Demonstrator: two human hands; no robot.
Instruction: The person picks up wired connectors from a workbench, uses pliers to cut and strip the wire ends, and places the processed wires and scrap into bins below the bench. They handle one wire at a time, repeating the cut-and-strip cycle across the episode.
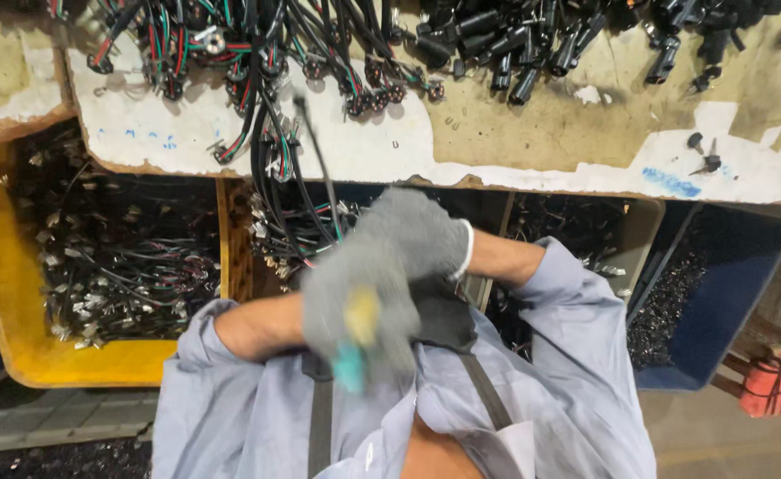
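Because both hands are close together and blurry, the thin black wire (315,151) they hold could slip free, or it could catch on the big tangle of wires (257,62) lying on the desk (515,133) and drag some of them over the edge. The wire runs up from the hands toward that tangle, so a hard tug looks like the thing that could cause trouble. The left hand (359,306), in a grey glove, is curled shut around a small tool with a yellow and teal handle (355,341), and it sits nearest the chest. The right hand (417,235), also in a grey glove, is closed too, just above the left one, and it seems to pinch the lower end of the wire, though the blur makes this hard to be sure of. Below the desk there is a yellow bin (18,293) full of wires with shiny metal ends, and a blue bin (745,266) with small dark parts. A pile of black plugs (532,44) lies on the far side of the desk.
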